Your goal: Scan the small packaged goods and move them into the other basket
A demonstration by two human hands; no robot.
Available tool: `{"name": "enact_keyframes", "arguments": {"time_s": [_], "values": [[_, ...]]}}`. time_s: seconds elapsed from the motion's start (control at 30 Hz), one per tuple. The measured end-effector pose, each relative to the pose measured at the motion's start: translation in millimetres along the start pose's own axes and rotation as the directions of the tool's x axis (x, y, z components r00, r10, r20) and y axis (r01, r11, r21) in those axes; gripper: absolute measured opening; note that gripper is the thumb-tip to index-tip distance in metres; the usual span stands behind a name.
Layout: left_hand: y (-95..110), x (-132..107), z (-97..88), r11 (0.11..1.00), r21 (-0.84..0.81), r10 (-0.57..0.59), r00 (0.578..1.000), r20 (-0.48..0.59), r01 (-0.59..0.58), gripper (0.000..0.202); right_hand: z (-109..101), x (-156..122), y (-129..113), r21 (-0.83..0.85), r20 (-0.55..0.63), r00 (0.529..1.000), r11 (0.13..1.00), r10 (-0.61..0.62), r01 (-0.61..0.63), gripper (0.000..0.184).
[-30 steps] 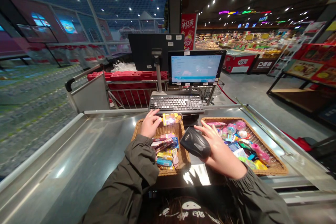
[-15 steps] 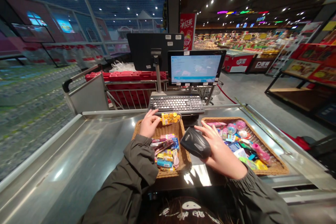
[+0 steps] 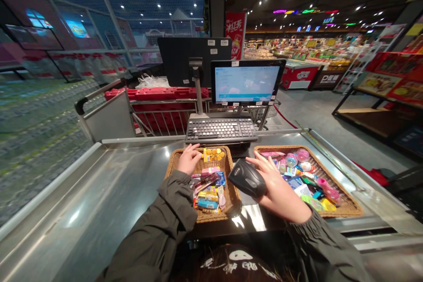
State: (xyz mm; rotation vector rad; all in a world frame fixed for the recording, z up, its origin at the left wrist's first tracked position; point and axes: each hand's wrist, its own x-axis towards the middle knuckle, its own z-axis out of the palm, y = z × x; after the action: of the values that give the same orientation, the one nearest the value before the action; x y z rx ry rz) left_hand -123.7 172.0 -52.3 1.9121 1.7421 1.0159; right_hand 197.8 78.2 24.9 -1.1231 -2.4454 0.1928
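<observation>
My left hand (image 3: pixel 189 159) is over the far left part of the left wicker basket (image 3: pixel 169 169), its thumb and fingers closed at the left edge of a pack of round yellow pieces (image 3: pixel 215 154). That pack is inside the basket's far end. Below it lies a pile of small packaged goods, among them a blue packet (image 3: pixel 207 204) and a dark, slim package (image 3: pixel 206 182). A black handheld barcode scanner (image 3: pixel 247 178) is in my right hand (image 3: pixel 280 191), above the gap between the baskets and tilted toward the left one.
The right wicker basket (image 3: pixel 352 205) holds several colourful small items. Behind both stand a keyboard (image 3: pixel 221 128) and a lit monitor (image 3: pixel 246 81). The metal counter (image 3: pixel 109 185) extends left. Beyond it are a shopping cart (image 3: pixel 158 119) and a red freezer (image 3: pixel 300 75).
My left hand has come down and slightly nearer, and the yellow pack has dropped from above the basket's far rim to inside it. The scanner hardly moves.
</observation>
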Motion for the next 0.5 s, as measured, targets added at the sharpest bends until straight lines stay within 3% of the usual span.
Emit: {"name": "enact_keyframes", "arguments": {"time_s": [0.27, 0.5], "values": [[-30, -7, 18.6, 0.971, 0.203, -0.158, 0.979, 0.133, 0.129, 0.025, 2, 0, 1, -0.007, 0.008, 1.0, 1.0, 0.011, -0.011, 0.048], [-46, -13, 35.0, 0.899, 0.41, -0.281, 0.922, 0.266, 0.156, 0.016, 3, 0, 0, -0.013, 0.019, 0.999, 1.0, 0.027, -0.026, 0.052]]}}
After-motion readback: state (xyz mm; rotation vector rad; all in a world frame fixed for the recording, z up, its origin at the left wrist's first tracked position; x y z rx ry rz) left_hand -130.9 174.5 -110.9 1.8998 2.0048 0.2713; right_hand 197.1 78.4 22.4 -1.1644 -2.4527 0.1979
